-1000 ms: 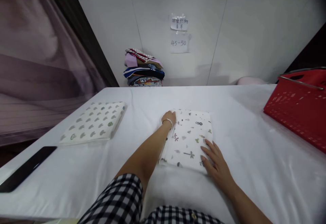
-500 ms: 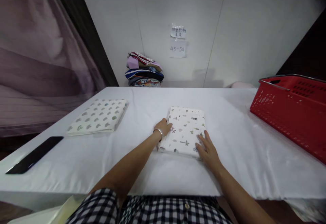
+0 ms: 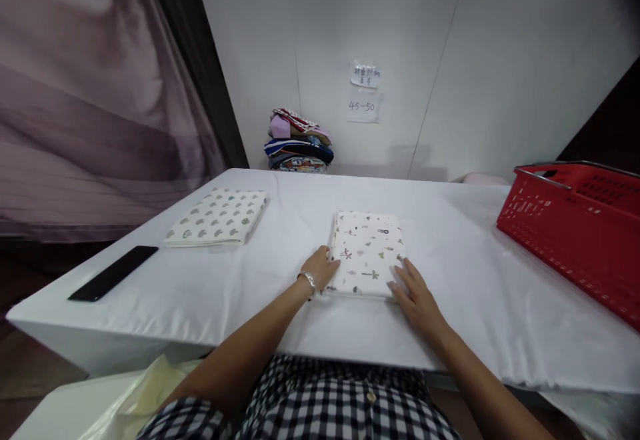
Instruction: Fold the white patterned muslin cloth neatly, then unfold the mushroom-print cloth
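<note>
A folded white cloth (image 3: 367, 250) printed with small palms and plants lies flat before me on the white-covered table. At its left edge is my left hand (image 3: 319, 269), wearing a silver bracelet, with the thumb on top and the fingers curled against the side of the folds; the fingertips are partly hidden. My right hand (image 3: 416, 299) rests at the near right corner, fingers stretched out and apart, touching the cloth. To the left lies a second folded cloth (image 3: 223, 217), white with grey mushroom-like prints.
A black flat slab like a phone (image 3: 115, 273) lies near the table's left edge. On the right stands a red plastic basket (image 3: 575, 227) with metal handles. Folded clothes (image 3: 299, 143) are stacked at the back by the wall, below paper signs (image 3: 364, 105). A pinkish curtain (image 3: 90, 107) hangs at left.
The camera view has shifted, so most things appear further right. Both hands remain at the sides of the printed cloth, which has hardly moved.
</note>
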The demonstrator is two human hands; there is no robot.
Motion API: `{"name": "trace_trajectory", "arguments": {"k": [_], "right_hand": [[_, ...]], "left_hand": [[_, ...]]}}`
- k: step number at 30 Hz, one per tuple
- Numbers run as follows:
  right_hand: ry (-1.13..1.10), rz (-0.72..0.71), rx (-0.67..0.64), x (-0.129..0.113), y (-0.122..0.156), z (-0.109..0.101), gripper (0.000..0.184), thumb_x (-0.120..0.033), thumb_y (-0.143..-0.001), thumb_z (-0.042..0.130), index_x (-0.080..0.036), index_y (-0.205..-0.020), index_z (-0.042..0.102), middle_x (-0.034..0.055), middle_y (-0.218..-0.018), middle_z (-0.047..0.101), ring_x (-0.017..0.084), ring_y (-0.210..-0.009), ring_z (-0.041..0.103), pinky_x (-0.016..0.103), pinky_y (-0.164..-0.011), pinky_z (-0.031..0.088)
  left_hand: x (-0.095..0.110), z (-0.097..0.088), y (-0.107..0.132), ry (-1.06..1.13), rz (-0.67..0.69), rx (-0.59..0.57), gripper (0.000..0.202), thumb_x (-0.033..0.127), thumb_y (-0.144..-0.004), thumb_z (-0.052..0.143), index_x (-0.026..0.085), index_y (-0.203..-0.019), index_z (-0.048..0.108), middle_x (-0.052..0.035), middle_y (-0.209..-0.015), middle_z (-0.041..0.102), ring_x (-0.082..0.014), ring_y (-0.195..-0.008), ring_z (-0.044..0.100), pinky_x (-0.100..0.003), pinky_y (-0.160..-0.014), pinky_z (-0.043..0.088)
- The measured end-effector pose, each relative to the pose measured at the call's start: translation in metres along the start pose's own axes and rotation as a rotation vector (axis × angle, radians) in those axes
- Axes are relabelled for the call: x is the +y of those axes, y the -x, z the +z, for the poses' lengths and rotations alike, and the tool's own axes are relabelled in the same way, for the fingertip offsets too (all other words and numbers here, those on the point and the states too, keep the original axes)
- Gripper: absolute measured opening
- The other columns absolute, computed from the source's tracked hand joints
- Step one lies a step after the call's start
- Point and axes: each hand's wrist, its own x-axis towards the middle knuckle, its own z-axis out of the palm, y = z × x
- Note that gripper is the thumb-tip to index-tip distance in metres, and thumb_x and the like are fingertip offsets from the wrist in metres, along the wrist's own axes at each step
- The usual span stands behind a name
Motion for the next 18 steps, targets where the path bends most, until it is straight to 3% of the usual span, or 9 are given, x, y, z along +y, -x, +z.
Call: {"name": "trace_trajectory", "arguments": {"k": [4,8,13,18], "right_hand": [[0.115,-0.206,-0.08,0.002,0.014,-0.009,0.049,-0.044,-0.086,0.047,-0.023,-0.131,0.048,0.0064,-0.148,0.027,0.026,-0.137,0.017,0.049,-0.11,0.024],[0.213,-0.354,-0.065,0.01,0.01,-0.012,0.042,-0.033,-0.088,0.046,-0.023,-0.129,0.05,0.0071,-0.145,0.033,0.026,-0.136,0.022,0.051,-0.107,0.029],[0.244,-0.387,-0.044,0.016,0.009,-0.013,0.042,-0.027,-0.089,0.044,-0.024,-0.13,0.048,0.0058,-0.144,0.035,0.025,-0.135,0.026,0.05,-0.106,0.032],[0.243,-0.374,-0.02,0.014,0.016,-0.018,0.041,-0.028,-0.088,0.045,-0.026,-0.128,0.05,0.0046,-0.143,0.037,0.026,-0.134,0.028,0.051,-0.105,0.033]], "left_hand": [[-0.009,0.002,0.029,0.023,0.002,0.045,0.031,0.046,-0.08,0.05,0.021,-0.097,0.05,-0.0038,-0.093,0.063,-0.0178,-0.078,0.06,-0.026,-0.063,0.039],[-0.014,0.006,0.04,-0.049,0.012,0.046,0.029,0.05,-0.08,0.047,0.021,-0.078,0.05,-0.0023,-0.077,0.06,-0.0183,-0.072,0.056,-0.027,-0.059,0.035],[-0.018,0.011,0.036,-0.058,0.025,0.035,0.031,0.044,-0.085,0.039,0.021,-0.064,0.046,-0.0022,-0.067,0.057,-0.0187,-0.07,0.055,-0.029,-0.061,0.035],[-0.02,0.007,0.035,0.045,0.006,0.069,0.028,0.039,-0.085,0.041,0.021,-0.065,0.049,-0.0016,-0.068,0.06,-0.017,-0.069,0.056,-0.027,-0.061,0.037]]}}
